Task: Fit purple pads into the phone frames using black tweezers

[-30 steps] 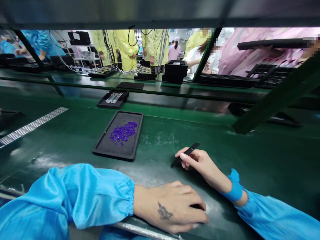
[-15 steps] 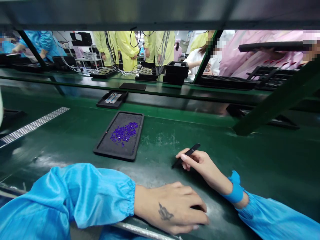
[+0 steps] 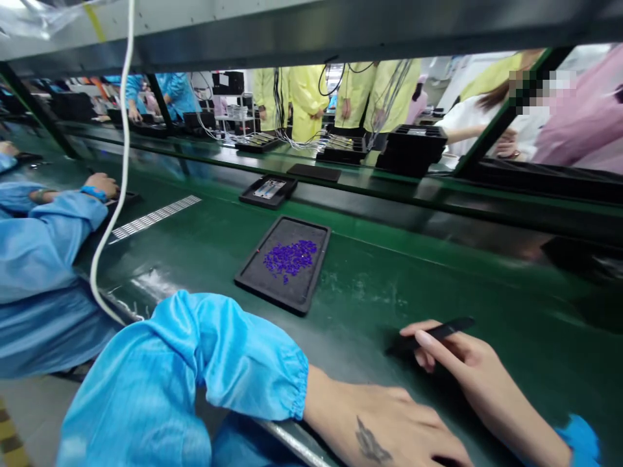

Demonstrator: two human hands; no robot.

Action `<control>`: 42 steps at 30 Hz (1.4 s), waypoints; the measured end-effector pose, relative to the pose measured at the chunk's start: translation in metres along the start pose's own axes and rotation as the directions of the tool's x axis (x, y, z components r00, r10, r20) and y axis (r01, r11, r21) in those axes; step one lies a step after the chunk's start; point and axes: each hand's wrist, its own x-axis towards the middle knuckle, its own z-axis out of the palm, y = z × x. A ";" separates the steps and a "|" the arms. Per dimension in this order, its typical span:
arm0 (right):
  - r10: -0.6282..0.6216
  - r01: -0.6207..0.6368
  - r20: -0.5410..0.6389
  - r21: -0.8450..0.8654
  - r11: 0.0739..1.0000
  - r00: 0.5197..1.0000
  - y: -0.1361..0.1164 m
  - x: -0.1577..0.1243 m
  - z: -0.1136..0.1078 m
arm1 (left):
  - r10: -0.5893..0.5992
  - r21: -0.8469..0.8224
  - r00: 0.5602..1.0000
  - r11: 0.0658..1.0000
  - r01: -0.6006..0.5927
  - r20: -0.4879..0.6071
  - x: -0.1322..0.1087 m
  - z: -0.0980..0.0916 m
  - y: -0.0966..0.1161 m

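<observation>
My right hand (image 3: 450, 357) grips black tweezers (image 3: 450, 329) between thumb and fingers, their tip angled down to the left above the green bench. Lower down, my left hand (image 3: 384, 425), with a dark mark on its back, rests palm down at the bench's near edge. Its fingers stretch to the right and are partly cut off by the bottom of the view. Further forward and to the left of both hands lies a shallow black tray (image 3: 248, 275), holding a scatter of many tiny purple pieces (image 3: 292, 256). Neither hand touches the tray.
Behind the tray is a smaller black tray (image 3: 248, 194) with a silvery part. A perforated light strip (image 3: 156, 217) lies to the left. A white cable (image 3: 126, 130) hangs down near a co-worker's blue sleeve (image 3: 48, 240). A green slanted post (image 3: 511, 113) and an overhead shelf (image 3: 311, 39) frame the bench.
The view has swung left, so the tray and both hands sit further right and my left hand lower. A co-worker's arms and the white cable have come into view. The tweezers stay in my right hand.
</observation>
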 end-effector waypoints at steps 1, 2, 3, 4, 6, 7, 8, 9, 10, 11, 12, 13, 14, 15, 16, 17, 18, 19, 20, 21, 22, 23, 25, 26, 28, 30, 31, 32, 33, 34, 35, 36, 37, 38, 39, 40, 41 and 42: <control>-0.001 0.001 -0.003 -0.007 1.000 1.000 0.000 0.000 0.000 | 0.005 0.001 1.000 1.000 -0.005 -0.005 0.000 0.000 0.000; 0.000 0.000 -0.005 -0.013 1.000 1.000 0.000 0.000 0.000 | 0.011 -0.001 1.000 1.000 -0.011 -0.013 0.000 0.001 0.000; 0.002 -0.002 -0.006 -0.017 1.000 1.000 0.000 0.000 0.000 | 0.016 -0.002 1.000 1.000 -0.016 -0.021 -0.001 0.001 -0.001; 0.006 -0.006 -0.006 -0.016 1.000 1.000 0.000 0.000 0.001 | 0.020 -0.006 0.999 1.000 -0.020 -0.028 -0.001 0.001 -0.001; 0.010 -0.010 -0.008 -0.008 1.000 1.000 0.001 0.000 0.001 | 0.018 -0.022 0.999 1.000 -0.019 -0.033 -0.001 0.001 0.000; 0.011 -0.011 -0.007 -0.002 1.000 1.000 0.001 -0.001 0.001 | 0.013 -0.030 0.999 0.999 -0.013 -0.031 -0.001 0.000 0.000; 0.011 -0.011 -0.007 0.005 1.000 1.000 0.001 -0.001 0.001 | 0.007 -0.035 1.000 0.999 -0.008 -0.027 -0.001 0.000 0.000; 0.010 -0.010 -0.007 0.010 1.000 1.000 0.001 -0.001 0.001 | 0.002 -0.036 1.000 0.999 -0.003 -0.023 -0.001 -0.001 0.001; 0.007 -0.007 -0.006 0.012 1.000 1.000 0.001 -0.001 0.001 | -0.001 -0.033 1.000 0.999 0.000 -0.022 -0.001 -0.001 0.001; 0.001 -0.001 -0.008 0.012 1.000 1.000 0.001 -0.002 0.001 | 0.000 -0.029 1.000 1.000 0.000 -0.023 -0.001 -0.001 0.002; -0.004 0.004 -0.014 0.009 1.000 1.000 0.001 -0.002 0.001 | 0.001 -0.025 1.000 1.000 -0.002 -0.026 -0.002 -0.001 0.002; -0.007 0.007 -0.021 0.002 1.000 1.000 0.001 -0.002 0.001 | 0.004 -0.021 1.000 1.000 -0.004 -0.028 -0.002 -0.002 0.002; -0.006 0.006 -0.032 -0.004 1.000 0.999 0.001 -0.002 0.000 | 0.004 -0.016 1.000 1.000 -0.004 -0.028 -0.002 -0.002 0.003; 0.000 0.000 -0.045 -0.009 1.000 0.999 0.002 -0.002 0.000 | 0.003 -0.012 1.000 1.000 -0.004 -0.026 -0.002 -0.002 0.002; 0.008 -0.008 -0.064 -0.011 1.000 0.998 0.003 -0.001 0.000 | 0.001 -0.007 1.000 1.000 -0.001 -0.022 -0.002 -0.002 0.002; 0.017 -0.018 -0.083 -0.008 1.000 0.996 0.004 -0.001 -0.001 | 0.007 -0.006 1.000 1.000 -0.007 -0.017 -0.002 -0.002 0.001; 0.028 -0.028 -0.103 -0.001 1.000 0.994 0.005 0.000 -0.001 | 0.017 -0.009 1.000 1.000 -0.017 -0.015 -0.002 -0.002 0.000; 0.040 -0.039 -0.120 0.011 0.999 0.992 0.006 0.001 -0.001 | 0.031 -0.015 0.999 0.999 -0.031 -0.014 -0.002 -0.003 -0.001; 0.057 -0.054 -0.131 0.028 0.998 0.990 0.007 0.002 -0.001 | 0.041 -0.022 0.999 0.999 -0.042 -0.018 -0.003 -0.003 -0.002; 0.078 -0.072 -0.134 0.046 0.996 0.988 0.007 0.003 -0.001 | 0.049 -0.030 0.999 0.998 -0.049 -0.022 -0.003 -0.003 -0.003; 0.099 -0.091 -0.132 0.064 0.994 0.986 0.007 0.003 0.000 | 0.052 -0.033 0.998 0.998 -0.053 -0.024 -0.003 -0.004 -0.003; 0.118 -0.109 -0.123 0.077 0.991 0.985 0.007 0.004 0.000 | 0.050 -0.034 0.998 0.998 -0.051 -0.023 -0.003 -0.004 -0.003; 0.137 -0.129 -0.102 0.081 0.988 0.985 0.006 0.005 0.001 | 0.040 -0.035 0.999 0.999 -0.041 -0.019 -0.004 -0.005 -0.003; 0.136 -0.130 -0.092 0.070 0.989 0.986 0.006 0.005 0.001 | 0.037 -0.039 0.999 0.999 -0.038 -0.022 -0.004 -0.005 -0.002; 0.120 -0.118 -0.068 0.027 0.993 0.990 0.008 0.005 0.000 | 0.032 -0.044 0.999 0.998 -0.033 -0.039 -0.005 -0.004 -0.001; 0.095 -0.096 -0.049 -0.015 0.995 0.994 0.010 0.005 -0.002 | 0.031 -0.046 0.998 0.998 -0.034 -0.062 -0.005 -0.002 -0.001; 0.081 -0.082 -0.043 -0.032 0.996 0.996 0.011 0.005 -0.002 | 0.033 -0.044 0.997 0.998 -0.036 -0.070 -0.006 -0.001 -0.001; 0.066 -0.068 -0.041 -0.045 0.997 0.997 0.011 0.005 -0.003 | 0.034 -0.042 0.997 0.998 -0.037 -0.075 -0.006 -0.001 -0.001; 0.050 -0.052 -0.039 -0.055 0.997 0.998 0.012 0.005 -0.003 | 0.034 -0.040 0.996 0.998 -0.037 -0.076 -0.006 0.000 -0.001; 0.034 -0.036 -0.036 -0.063 0.997 0.999 0.013 0.005 -0.003 | 0.035 -0.041 0.997 0.998 -0.038 -0.075 -0.006 0.000 -0.001; 0.019 -0.022 -0.033 -0.069 0.997 0.999 0.013 0.004 -0.004 | 0.033 -0.041 0.997 0.999 -0.036 -0.071 -0.006 0.000 -0.001; 0.006 -0.008 -0.030 -0.074 0.997 1.000 0.014 0.004 -0.004 | 0.031 -0.040 0.997 0.999 -0.034 -0.065 -0.005 0.000 -0.001; -0.005 0.003 -0.028 -0.078 0.997 1.000 0.014 0.004 -0.004 | 0.030 -0.040 0.998 0.999 -0.032 -0.059 -0.005 0.000 -0.001; -0.012 0.009 -0.027 -0.079 0.997 1.000 0.015 0.004 -0.004 | 0.026 -0.038 0.998 0.999 -0.028 -0.056 -0.005 0.000 -0.001; -0.016 0.014 -0.025 -0.079 0.997 1.000 0.015 0.004 -0.004 | 0.024 -0.038 0.998 0.999 -0.026 -0.055 -0.004 0.000 -0.001; -0.016 0.014 -0.025 -0.076 0.997 1.000 0.015 0.004 -0.004 | 0.020 -0.037 0.998 0.999 -0.022 -0.057 -0.004 0.000 -0.001; -0.015 0.013 -0.025 -0.073 0.997 1.000 0.015 0.004 -0.004 | 0.015 -0.034 0.998 0.999 -0.017 -0.058 -0.004 0.000 -0.001; -0.009 0.008 -0.023 -0.068 0.998 1.000 0.015 0.004 -0.004 | 0.014 -0.033 0.998 0.999 -0.016 -0.060 -0.004 0.000 -0.001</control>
